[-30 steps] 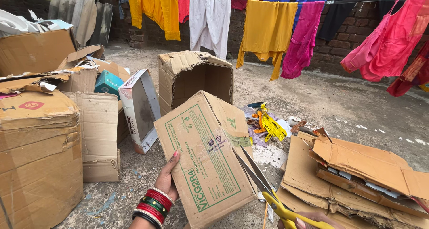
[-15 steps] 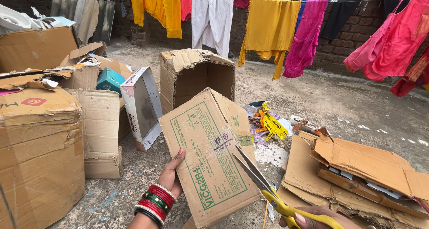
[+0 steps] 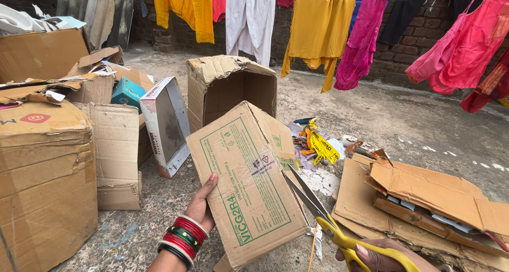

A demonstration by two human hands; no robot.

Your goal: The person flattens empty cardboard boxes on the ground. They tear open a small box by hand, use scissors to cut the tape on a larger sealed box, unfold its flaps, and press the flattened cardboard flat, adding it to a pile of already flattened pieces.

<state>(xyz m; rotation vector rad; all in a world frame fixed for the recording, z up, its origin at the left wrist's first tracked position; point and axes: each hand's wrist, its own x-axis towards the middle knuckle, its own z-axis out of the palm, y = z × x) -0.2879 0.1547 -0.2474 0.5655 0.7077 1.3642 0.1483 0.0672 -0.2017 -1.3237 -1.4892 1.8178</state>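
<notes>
two hands on the job: the left hand (image 3: pixel 201 205) grips the lower left edge of the flattened cardboard box (image 3: pixel 246 182), thumb on its printed face, holding it tilted up off the ground. the right hand (image 3: pixel 379 253) is curled through the yellow scissors (image 3: pixel 339 227), blades parted against the box's right edge. risk, as i read it: the box is propped by one edge only, so it could twist and the blades skid toward the left fingers. stacked cardboard sheets (image 3: pixel 435 203) lie just right.
</notes>
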